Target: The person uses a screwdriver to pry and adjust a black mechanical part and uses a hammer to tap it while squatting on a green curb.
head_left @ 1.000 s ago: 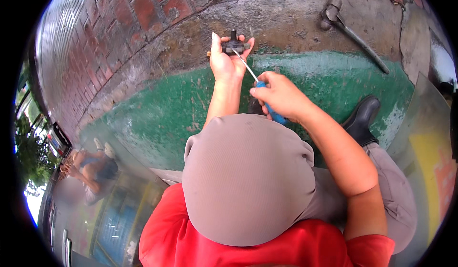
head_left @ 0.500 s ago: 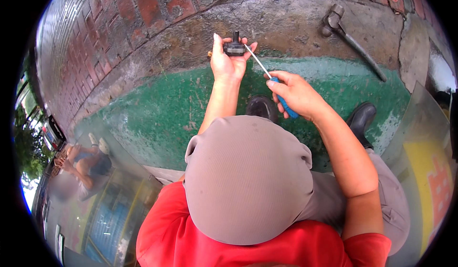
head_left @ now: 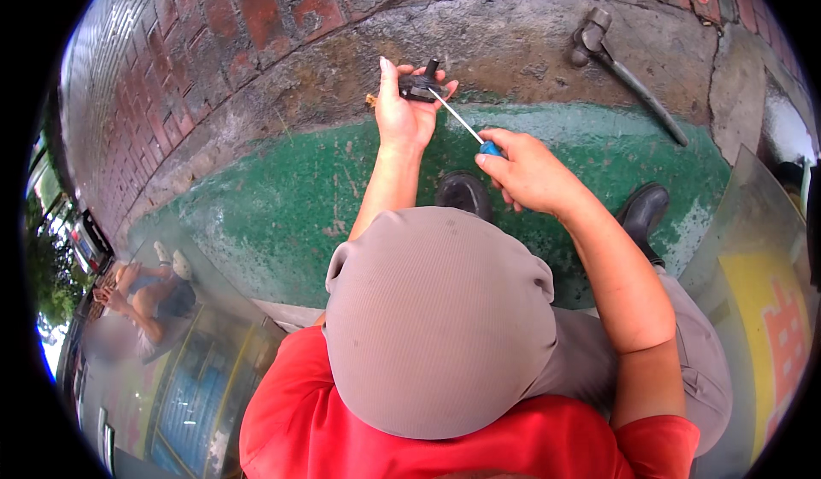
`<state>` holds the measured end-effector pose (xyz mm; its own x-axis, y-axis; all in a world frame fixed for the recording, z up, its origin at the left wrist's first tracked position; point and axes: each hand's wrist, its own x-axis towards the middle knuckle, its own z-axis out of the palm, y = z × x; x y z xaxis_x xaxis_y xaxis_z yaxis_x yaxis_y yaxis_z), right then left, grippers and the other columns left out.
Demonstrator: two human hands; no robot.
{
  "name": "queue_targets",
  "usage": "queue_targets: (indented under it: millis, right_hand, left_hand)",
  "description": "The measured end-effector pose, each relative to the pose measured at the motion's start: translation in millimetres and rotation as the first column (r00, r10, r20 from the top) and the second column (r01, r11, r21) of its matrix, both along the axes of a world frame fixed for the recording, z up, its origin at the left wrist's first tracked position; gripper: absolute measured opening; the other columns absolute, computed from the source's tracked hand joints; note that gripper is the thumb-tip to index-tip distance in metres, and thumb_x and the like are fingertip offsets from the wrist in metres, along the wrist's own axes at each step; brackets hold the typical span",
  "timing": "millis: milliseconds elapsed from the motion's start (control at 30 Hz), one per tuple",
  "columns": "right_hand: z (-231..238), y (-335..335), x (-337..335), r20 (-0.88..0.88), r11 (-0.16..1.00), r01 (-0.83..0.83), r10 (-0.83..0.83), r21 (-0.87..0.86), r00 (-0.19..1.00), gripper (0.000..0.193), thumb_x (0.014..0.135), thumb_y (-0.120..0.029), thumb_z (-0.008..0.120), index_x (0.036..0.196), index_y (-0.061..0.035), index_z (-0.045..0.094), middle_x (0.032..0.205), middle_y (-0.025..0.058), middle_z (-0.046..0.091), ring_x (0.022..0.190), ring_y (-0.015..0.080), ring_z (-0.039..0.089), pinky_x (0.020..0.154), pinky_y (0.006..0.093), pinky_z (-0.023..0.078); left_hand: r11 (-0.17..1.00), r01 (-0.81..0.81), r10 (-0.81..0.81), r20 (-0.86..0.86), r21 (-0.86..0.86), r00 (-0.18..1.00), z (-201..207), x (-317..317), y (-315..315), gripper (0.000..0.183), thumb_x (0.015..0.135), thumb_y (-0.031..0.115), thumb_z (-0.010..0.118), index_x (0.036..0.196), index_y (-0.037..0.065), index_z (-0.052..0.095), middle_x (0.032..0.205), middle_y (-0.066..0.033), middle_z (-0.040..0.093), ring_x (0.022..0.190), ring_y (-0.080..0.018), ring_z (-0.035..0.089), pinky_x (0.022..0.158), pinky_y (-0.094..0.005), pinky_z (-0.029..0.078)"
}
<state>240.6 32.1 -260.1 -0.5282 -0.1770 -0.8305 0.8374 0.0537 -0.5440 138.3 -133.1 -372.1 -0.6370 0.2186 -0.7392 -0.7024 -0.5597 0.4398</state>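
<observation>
green-painted floor, brickwork beyond. above the floor's far edge, black part held in left hand, grip closed round it, likely for bracing; right hand clamped round screwdriver, shaft slanted, apparently so its tip reaches the part.

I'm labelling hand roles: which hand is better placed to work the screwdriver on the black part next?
Probably the right hand: it grips the screwdriver, its tip at the black part; the left hand supports that part.
</observation>
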Motion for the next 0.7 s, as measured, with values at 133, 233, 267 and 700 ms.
queue_targets:
  millis: [133,233,267,700]
  right_hand:
    - [-3,4,0,-0.009,0.999,-0.024,0.025,0.047,1.0,0.044,0.092,-0.019,0.057,0.13,0.0026,0.052,0.069,0.0137,0.063,0.047,0.0204,0.06,0.047,0.0366,0.05]
    - [1,12,-5,0.068,0.993,-0.054,0.047,0.105,0.997,0.051,0.088,-0.016,0.059,0.134,0.0046,0.048,0.085,0.0207,0.066,0.065,0.0281,0.068,0.061,0.04,0.055]
    - [-8,13,-1,0.003,0.982,-0.037,0.037,0.186,0.999,0.055,0.087,-0.015,0.06,0.136,0.0043,0.047,0.085,0.0186,0.065,0.066,0.0261,0.066,0.062,0.0387,0.054]
    - [-24,37,10,-0.331,0.755,0.109,0.149,0.647,0.932,0.044,0.08,-0.006,0.065,0.123,-0.0003,0.056,0.108,0.0252,0.062,0.104,0.0398,0.061,0.092,0.0441,0.05]
  left_hand:
    - [0.998,0.049,-0.048,-0.029,0.031,0.998,-10,3,7,0.042,0.1,0.052,0.046,0.1,0.01,0.05,0.096,-0.0135,0.059,0.092,-0.0323,0.064,0.081,-0.0594,0.053]
    - [0.992,0.122,-0.123,-0.021,-0.03,0.992,-18,0,24,0.043,0.1,0.052,0.044,0.1,0.009,0.05,0.096,-0.0117,0.057,0.088,-0.0304,0.064,0.077,-0.0568,0.055]
    - [0.986,0.154,-0.155,-0.014,-0.067,0.988,-19,-2,31,0.043,0.101,0.052,0.044,0.1,0.009,0.049,0.096,-0.0109,0.057,0.087,-0.0293,0.064,0.076,-0.0557,0.056]
    - [-0.013,0.008,-0.88,0.015,-1.0,0.475,-65,-49,63,0.039,0.081,0.04,0.076,0.095,0.004,0.074,0.081,-0.0166,0.071,0.078,-0.0293,0.069,0.076,-0.0383,0.053]
